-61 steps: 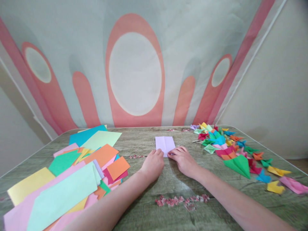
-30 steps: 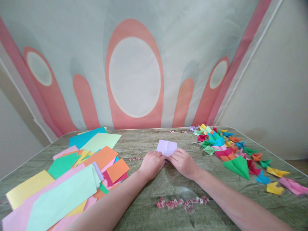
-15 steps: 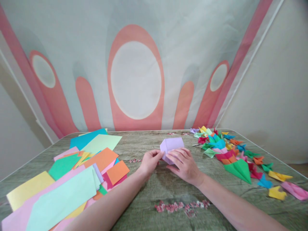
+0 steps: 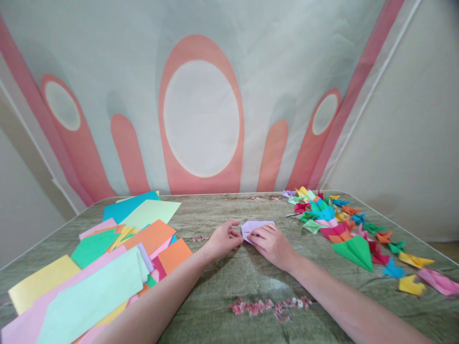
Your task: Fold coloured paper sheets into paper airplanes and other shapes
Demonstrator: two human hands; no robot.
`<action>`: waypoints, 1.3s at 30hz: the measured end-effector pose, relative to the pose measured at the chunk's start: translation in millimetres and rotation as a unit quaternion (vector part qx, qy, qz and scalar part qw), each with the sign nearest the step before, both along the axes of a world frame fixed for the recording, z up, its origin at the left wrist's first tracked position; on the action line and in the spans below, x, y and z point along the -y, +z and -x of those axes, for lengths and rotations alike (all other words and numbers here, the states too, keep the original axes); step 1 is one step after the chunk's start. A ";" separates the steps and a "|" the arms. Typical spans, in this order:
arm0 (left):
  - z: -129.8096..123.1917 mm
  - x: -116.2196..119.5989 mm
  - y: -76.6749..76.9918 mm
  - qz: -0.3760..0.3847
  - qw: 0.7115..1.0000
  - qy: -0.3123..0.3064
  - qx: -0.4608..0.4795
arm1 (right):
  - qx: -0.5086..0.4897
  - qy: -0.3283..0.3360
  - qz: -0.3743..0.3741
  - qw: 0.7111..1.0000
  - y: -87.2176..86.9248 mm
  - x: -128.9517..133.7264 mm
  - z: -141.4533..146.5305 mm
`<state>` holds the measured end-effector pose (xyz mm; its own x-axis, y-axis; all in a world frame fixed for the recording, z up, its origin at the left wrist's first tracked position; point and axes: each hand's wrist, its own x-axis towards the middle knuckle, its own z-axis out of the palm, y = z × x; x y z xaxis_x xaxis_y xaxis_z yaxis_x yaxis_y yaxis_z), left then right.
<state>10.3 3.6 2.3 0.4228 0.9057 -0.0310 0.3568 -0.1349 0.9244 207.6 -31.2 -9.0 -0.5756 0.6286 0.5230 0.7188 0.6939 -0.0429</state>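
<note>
A lavender folded paper (image 4: 261, 224) lies straight ahead on the wood-grain surface (image 4: 211, 301), at the far side of the hands. Its long axis appears to run from side to side, across the line of the forearms. The left end tapers where its corners are cut off at a slant, and a dark slit between the flaps shows near that end.

The right hand (image 4: 275, 247) is the nearer one: its fingers lie over the near edge and middle of the paper, hiding much of it. Whether the thumb pinches from beneath cannot be told. The left hand (image 4: 225, 236) is loosely curled, with a small gap between forefinger and thumb, facing the tapered end. Its fingertips are just beside that end; contact is unclear.

Well to the left lie loose coloured sheets, a mint-green stack (image 4: 95, 291) and an orange sheet (image 4: 175, 255) among them. To the right spreads a group of small folded paper figures (image 4: 393, 268), with a larger green folded piece (image 4: 355, 252) nearer the right forearm.
</note>
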 end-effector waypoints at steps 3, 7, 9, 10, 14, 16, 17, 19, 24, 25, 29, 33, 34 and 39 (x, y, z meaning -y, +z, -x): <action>6.9 1.7 6.0 -0.218 0.965 -0.046 -0.139 | -0.010 0.007 0.022 1.000 -3.4 -1.0 -0.6; 11.2 5.8 13.3 -0.363 0.900 -0.123 -0.209 | -0.023 0.017 0.037 0.999 -1.6 0.5 -1.9; 11.2 6.5 15.1 -0.374 0.883 -0.155 -0.237 | -0.023 0.018 0.039 0.999 1.0 2.4 -2.3; 10.9 6.5 15.7 -0.376 0.877 -0.166 -0.250 | -0.022 0.017 0.040 0.999 2.2 3.4 -2.3; 9.2 7.3 17.2 -0.395 0.851 -0.183 -0.293 | -0.012 0.019 0.038 0.999 4.0 6.6 -1.2; 8.3 8.6 17.7 -0.406 0.840 -0.181 -0.311 | -0.012 0.021 0.034 0.999 3.2 7.1 -0.2; 7.9 9.4 17.9 -0.410 0.836 -0.181 -0.318 | -0.016 0.019 0.034 0.999 2.7 7.2 0.3; 7.4 10.6 18.1 -0.414 0.830 -0.181 -0.327 | -0.033 0.009 0.040 0.999 1.9 7.1 1.1; 7.2 10.1 13.0 -0.400 0.848 -0.165 -0.307 | -0.094 -0.023 0.091 0.991 1.0 5.9 1.7; 6.9 9.3 10.6 -0.389 0.860 -0.158 -0.290 | -0.106 -0.024 0.103 0.989 0.9 5.5 1.7; 4.5 5.2 0.4 -0.320 0.919 -0.112 -0.200 | -0.149 -0.027 0.153 0.976 0.6 3.9 1.7; 2.0 2.6 -3.9 -0.282 0.944 -0.081 -0.152 | -0.177 -0.030 0.190 0.965 0.0 1.7 0.8; 1.5 2.4 -3.9 -0.280 0.945 -0.077 -0.149 | -0.183 -0.033 0.192 0.964 -0.5 0.7 0.4; -0.7 1.8 -3.3 -0.283 0.944 -0.061 -0.155 | -0.207 -0.060 0.183 0.959 -5.8 -7.0 -1.6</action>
<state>11.1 1.9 -1.0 0.5758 0.7589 0.3043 0.5479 -0.6344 0.5452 209.1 -24.2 -14.8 -0.2787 0.8628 0.4217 0.6618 0.4908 -0.5667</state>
